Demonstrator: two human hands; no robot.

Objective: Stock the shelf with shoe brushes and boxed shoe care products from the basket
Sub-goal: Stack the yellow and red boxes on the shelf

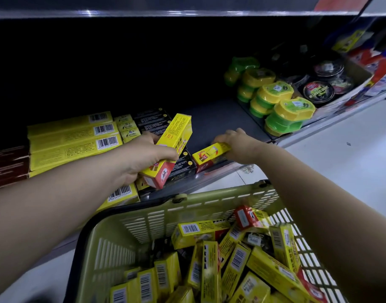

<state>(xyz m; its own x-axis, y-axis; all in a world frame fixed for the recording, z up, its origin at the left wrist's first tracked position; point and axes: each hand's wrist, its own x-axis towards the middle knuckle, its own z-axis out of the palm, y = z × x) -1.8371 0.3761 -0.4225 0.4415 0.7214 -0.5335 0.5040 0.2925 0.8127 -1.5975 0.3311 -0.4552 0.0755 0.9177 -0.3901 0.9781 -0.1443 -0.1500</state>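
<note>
My left hand (141, 156) grips a long yellow box with a red end (172, 145), tilted above the shelf's front edge. My right hand (235, 145) holds a shorter yellow and red box (207, 155) that lies on the dark shelf (220, 119), beside black boxes (181, 165). Yellow boxes with barcodes (73, 138) are stacked on the shelf at the left. Below, an olive green basket (148, 219) holds several more yellow boxes (231, 259).
Green and yellow round containers (281, 106) are stacked on the shelf at the right, with black tins (319, 90) in a cardboard tray behind them. Dark red boxes (8, 165) lie at the far left. The white floor (340, 154) stretches to the right.
</note>
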